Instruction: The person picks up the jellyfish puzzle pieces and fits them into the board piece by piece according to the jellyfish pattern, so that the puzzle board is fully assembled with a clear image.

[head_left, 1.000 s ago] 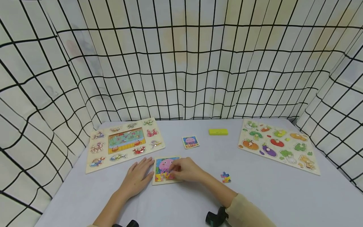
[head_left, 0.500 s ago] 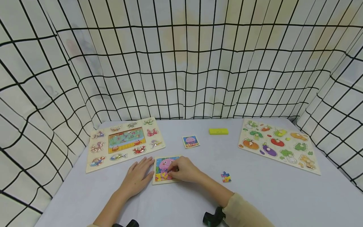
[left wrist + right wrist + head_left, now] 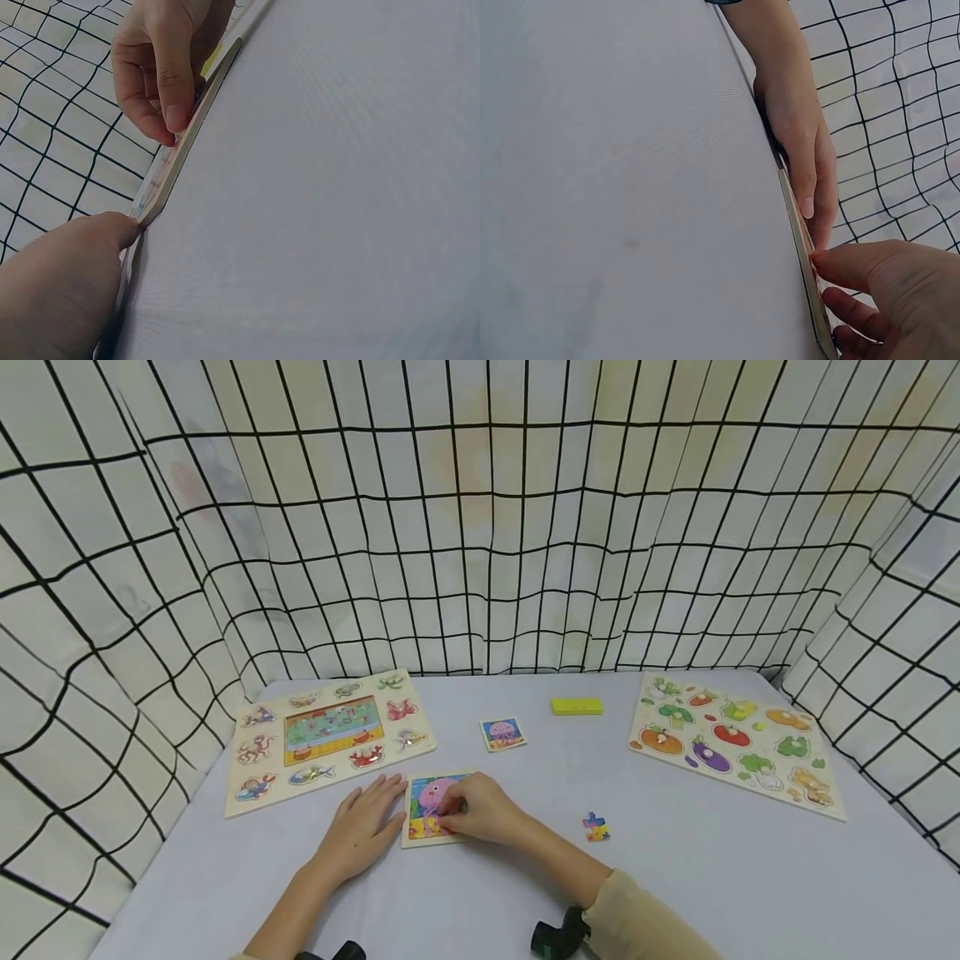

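A small wooden jigsaw puzzle (image 3: pixel 422 806) with a pink octopus picture lies flat in a pale frame at the middle front of the table. My left hand (image 3: pixel 362 831) lies beside it with the fingers stretched out, the thumb against the frame's left edge. Over the puzzle's right part, my right hand (image 3: pixel 483 808) curls its fingers and pinches at a puzzle piece low in the picture; that piece is mostly hidden by the fingertips. In the left wrist view, the right thumb and fingers come together just at the board's surface. A loose puzzle piece (image 3: pixel 596 827) lies to the right.
Behind the puzzle lies a small octopus picture card (image 3: pixel 502 734), with a yellow block (image 3: pixel 577 706) farther back. A sea-animal board (image 3: pixel 258 723) is at left, a vegetable board (image 3: pixel 757 783) at right. Black netting (image 3: pixel 487 552) over white cloth surrounds the table.
My right hand has shifted slightly left across the puzzle, its fingertips staying low over the picture. The left hand and the loose piece have stayed in place.
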The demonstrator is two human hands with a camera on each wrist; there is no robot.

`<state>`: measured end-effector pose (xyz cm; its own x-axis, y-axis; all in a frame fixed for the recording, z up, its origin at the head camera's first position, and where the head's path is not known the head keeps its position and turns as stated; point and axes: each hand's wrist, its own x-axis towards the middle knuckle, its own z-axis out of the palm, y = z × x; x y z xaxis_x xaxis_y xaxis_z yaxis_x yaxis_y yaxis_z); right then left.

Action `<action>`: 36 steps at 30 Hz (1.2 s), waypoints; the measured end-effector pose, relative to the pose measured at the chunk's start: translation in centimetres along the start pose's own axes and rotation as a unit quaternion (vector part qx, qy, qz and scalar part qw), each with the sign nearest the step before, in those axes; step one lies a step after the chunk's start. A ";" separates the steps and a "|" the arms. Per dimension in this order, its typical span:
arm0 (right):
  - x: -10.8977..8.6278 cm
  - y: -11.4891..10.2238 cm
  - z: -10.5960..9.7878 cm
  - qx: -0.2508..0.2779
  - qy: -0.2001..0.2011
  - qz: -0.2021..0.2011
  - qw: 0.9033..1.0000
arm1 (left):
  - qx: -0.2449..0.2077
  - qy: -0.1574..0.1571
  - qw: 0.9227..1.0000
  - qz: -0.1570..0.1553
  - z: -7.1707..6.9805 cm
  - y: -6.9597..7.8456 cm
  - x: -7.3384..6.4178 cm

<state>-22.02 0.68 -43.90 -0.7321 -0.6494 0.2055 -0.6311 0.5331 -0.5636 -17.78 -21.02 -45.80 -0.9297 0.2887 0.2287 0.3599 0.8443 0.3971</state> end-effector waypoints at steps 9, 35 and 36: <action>-0.2 -0.3 0.1 -0.007 0.001 0.011 1.000 | -0.004 0.004 1.000 0.003 0.0 0.1 -0.1; -3.7 0.9 -3.5 -0.057 -0.083 -0.019 0.995 | -0.011 0.001 1.000 -0.001 0.0 0.0 -0.1; -4.0 1.1 -3.6 -0.059 -0.084 -0.023 0.994 | -0.011 0.001 1.000 -0.002 0.0 0.0 -0.1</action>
<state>-20.71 5.79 -42.50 -0.6550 -0.7505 0.0877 -0.6962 0.5542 -0.4563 -17.69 -21.02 -45.81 -0.9307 0.2856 0.2285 0.3587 0.8348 0.4176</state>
